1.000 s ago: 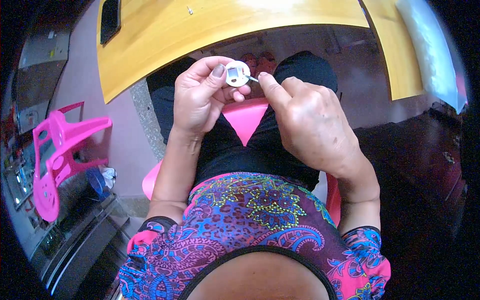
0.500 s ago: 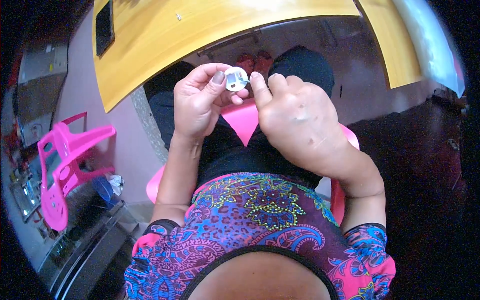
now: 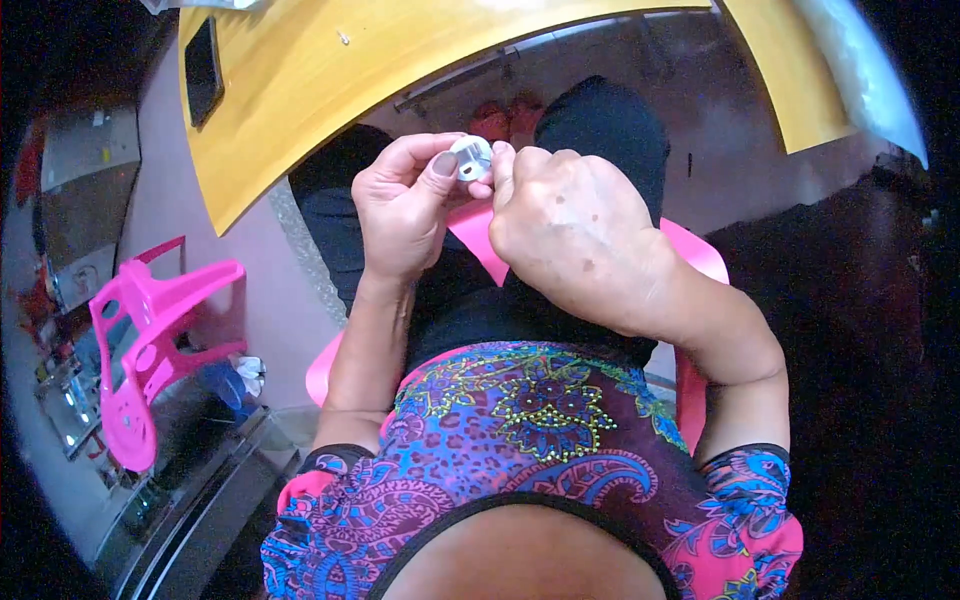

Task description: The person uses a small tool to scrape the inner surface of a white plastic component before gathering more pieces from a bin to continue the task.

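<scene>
Above my lap, my left hand (image 3: 405,205) is closed on a small round white disc (image 3: 470,158), pinching its left edge between thumb and fingers. A shiny rectangular patch and a little dark hole show on the disc's face. My right hand (image 3: 585,225) is curled with its back toward me, and the thumb and forefinger side meets the disc's right edge. What those fingertips hold, if anything, is hidden by the hand. Below the hands, a pink pointed flap (image 3: 478,240) lies over my dark trousers.
A yellow table (image 3: 300,90) curves ahead, with a black phone (image 3: 203,70) and a tiny light-coloured bit (image 3: 344,38) on it. Clear plastic wrapping (image 3: 865,80) hangs at the far right. To my left stands a pink plastic chair (image 3: 150,320) near a glass-topped stand (image 3: 200,490).
The disc has tilted between my hands and its face catches the light differently. My right hand has rolled slightly and moved closer to it. A thin greenish tip beside the disc no longer shows.
</scene>
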### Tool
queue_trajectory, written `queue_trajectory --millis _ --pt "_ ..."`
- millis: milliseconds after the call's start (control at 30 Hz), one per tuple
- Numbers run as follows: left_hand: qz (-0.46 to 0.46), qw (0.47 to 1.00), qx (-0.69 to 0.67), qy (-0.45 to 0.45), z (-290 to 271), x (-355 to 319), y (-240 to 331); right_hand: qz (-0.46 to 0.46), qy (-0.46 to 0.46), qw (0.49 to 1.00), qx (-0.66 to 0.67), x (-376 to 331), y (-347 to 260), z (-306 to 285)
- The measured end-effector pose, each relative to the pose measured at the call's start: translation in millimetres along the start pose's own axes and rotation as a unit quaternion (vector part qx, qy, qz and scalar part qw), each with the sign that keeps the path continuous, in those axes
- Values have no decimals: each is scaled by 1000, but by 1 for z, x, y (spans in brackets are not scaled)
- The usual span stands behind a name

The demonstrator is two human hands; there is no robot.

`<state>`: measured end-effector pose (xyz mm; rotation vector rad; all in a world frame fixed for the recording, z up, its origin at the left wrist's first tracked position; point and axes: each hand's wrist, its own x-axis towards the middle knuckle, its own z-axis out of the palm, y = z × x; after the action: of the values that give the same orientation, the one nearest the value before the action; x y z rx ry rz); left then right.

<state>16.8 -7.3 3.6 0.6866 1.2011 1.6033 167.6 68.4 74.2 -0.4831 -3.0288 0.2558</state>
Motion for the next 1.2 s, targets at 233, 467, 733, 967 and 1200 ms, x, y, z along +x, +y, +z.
queue_trajectory --millis 233,467,733,967,1200 --pt "-90 975 -203 6 -6 11 -5 71 53 989 116 0 11 -8" --pt "-81 975 -209 6 -7 11 -4 111 9 949 295 6 17 5" --pt "-58 981 -184 21 -4 9 -2 120 -13 952 283 10 16 6" --pt "-31 987 -159 19 3 7 -4 99 9 953 285 8 15 10" --pt "-47 992 -112 -10 -6 8 -2 79 -24 956 280 12 18 8"
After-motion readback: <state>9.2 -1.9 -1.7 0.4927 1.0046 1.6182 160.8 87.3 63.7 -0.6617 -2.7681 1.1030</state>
